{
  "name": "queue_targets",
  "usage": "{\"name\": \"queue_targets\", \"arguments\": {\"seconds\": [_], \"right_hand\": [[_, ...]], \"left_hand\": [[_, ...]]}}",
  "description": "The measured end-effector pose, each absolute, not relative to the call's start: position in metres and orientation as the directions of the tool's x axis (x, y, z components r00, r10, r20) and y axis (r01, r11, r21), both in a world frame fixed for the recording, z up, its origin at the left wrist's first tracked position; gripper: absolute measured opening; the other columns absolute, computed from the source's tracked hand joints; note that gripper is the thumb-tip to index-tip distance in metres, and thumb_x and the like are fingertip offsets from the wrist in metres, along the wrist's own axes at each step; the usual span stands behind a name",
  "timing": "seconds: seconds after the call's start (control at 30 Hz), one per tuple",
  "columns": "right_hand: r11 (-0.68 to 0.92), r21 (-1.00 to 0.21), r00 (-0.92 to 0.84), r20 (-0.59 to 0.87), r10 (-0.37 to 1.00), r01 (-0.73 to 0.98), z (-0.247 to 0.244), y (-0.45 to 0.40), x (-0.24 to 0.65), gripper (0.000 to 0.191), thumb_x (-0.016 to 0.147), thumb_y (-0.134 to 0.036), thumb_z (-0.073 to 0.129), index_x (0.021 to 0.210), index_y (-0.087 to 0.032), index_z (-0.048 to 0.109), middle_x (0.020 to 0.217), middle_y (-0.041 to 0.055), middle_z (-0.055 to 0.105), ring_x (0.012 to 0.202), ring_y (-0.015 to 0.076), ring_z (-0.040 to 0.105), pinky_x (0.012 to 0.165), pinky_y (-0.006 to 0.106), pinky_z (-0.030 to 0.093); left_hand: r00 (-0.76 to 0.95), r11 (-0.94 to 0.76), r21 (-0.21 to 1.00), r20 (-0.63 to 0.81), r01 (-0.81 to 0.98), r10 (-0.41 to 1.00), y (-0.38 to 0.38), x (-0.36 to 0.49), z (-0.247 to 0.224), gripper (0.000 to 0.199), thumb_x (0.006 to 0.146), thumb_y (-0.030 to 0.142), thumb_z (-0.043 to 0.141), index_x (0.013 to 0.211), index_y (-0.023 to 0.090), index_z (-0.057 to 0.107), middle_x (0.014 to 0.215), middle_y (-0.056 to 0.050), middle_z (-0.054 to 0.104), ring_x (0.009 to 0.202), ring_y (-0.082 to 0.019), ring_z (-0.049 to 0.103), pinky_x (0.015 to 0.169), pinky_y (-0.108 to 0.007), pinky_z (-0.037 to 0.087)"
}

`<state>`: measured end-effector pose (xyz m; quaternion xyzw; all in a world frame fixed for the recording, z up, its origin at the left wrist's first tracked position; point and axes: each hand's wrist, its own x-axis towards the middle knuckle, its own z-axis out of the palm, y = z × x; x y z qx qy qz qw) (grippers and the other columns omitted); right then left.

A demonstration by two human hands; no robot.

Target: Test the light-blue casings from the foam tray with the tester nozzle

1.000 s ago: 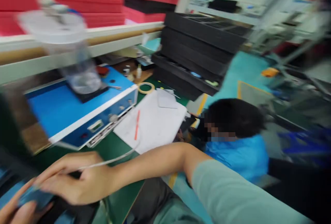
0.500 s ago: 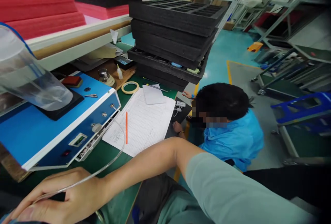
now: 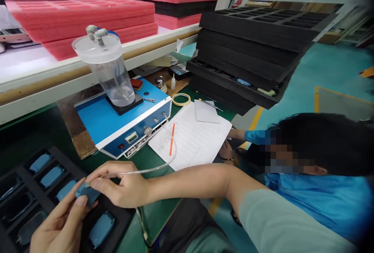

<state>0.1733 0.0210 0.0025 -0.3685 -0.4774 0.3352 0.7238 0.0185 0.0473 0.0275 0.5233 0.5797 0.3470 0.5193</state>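
Note:
My left hand [image 3: 62, 222] grips a small blue rectangular casing [image 3: 87, 193] between thumb and fingers. Thumb and fingertips of my right hand [image 3: 125, 184] pinch the end of a thin clear tube [image 3: 157, 169], right at the casing's upper edge; its tip is hidden by my fingers. The tube curves back to the front of a blue control box [image 3: 152, 122]. Beneath my hands lies a black foam tray [image 3: 26, 169], its compartments holding several blue casings, one of them a blue casing [image 3: 101, 229] at the lower right, and darker pieces on the left.
A clear canister [image 3: 117, 77] stands on the box. Beside it are printed sheets [image 3: 193, 140], an orange strip [image 3: 172, 140] and a tape roll [image 3: 181, 99]. Stacked black foam trays [image 3: 251, 50] rise behind. A person in blue [image 3: 318, 202] sits at the right; pink foam [image 3: 96, 23] fills the shelf.
The view has swung left, bringing the foam tray, my left hand and the blue casing into sight. My right hand still has the tube. The other person's arms have shifted.

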Motion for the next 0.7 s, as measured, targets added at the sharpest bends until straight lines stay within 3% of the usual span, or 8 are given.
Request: {"name": "queue_targets", "arguments": {"seconds": [0.13,0.27,0.4,0.6,0.7], "right_hand": [[0.502,-0.858,0.339,0.443,0.83,-0.107,0.0,0.012,0.169,0.014,0.096,-0.029,0.062,0.095,-0.02,0.074,0.097,0.0052,0.077,0.092,0.0179,0.075,0.086,0.029,0.062],[0.494,-0.856,0.317,0.431,0.845,-0.152,-0.01,0.008,0.167,0.014,0.098,-0.027,0.061,0.102,-0.022,0.074,0.101,0.0053,0.075,0.095,0.018,0.074,0.086,0.03,0.061],[0.508,-0.844,0.298,0.447,0.844,-0.174,-0.013,0.008,0.166,0.013,0.099,-0.025,0.06,0.101,-0.022,0.073,0.102,0.0059,0.074,0.097,0.0181,0.073,0.087,0.03,0.061],[0.503,-0.852,0.3,0.445,0.844,-0.149,-0.013,0.007,0.167,0.015,0.099,-0.03,0.061,0.103,-0.023,0.073,0.103,0.006,0.075,0.098,0.0185,0.073,0.087,0.031,0.061],[0.491,-0.859,0.295,0.436,0.85,-0.145,-0.013,0.007,0.167,0.015,0.099,-0.031,0.06,0.103,-0.023,0.072,0.104,0.0063,0.074,0.099,0.0189,0.073,0.09,0.032,0.06]], "left_hand": [[0.117,0.236,0.955,-0.259,0.181,0.959,0.04,0.017,0.029,0.061,0.064,0.055,0.091,0.118,0.03,0.078,0.122,0.0,0.078,0.11,-0.025,0.072,0.08,-0.02,0.062],[0.212,0.167,0.971,-0.202,0.171,0.956,0.038,0.014,0.027,0.066,0.071,0.055,0.086,0.127,0.022,0.074,0.13,-0.009,0.074,0.113,-0.029,0.07,0.083,-0.029,0.063],[0.23,0.165,0.971,-0.203,0.172,0.952,0.037,0.011,0.025,0.064,0.075,0.056,0.083,0.128,0.022,0.074,0.131,-0.009,0.073,0.113,-0.027,0.068,0.083,-0.029,0.061],[0.246,0.152,0.972,-0.194,0.181,0.95,0.037,0.01,0.022,0.064,0.077,0.053,0.082,0.132,0.021,0.072,0.106,-0.006,0.078,0.093,-0.02,0.066,0.082,-0.028,0.059],[0.235,0.164,0.971,-0.203,0.174,0.951,0.037,0.011,0.024,0.064,0.076,0.052,0.083,0.131,0.02,0.072,0.105,-0.006,0.077,0.089,-0.019,0.066,0.082,-0.028,0.059]]}}
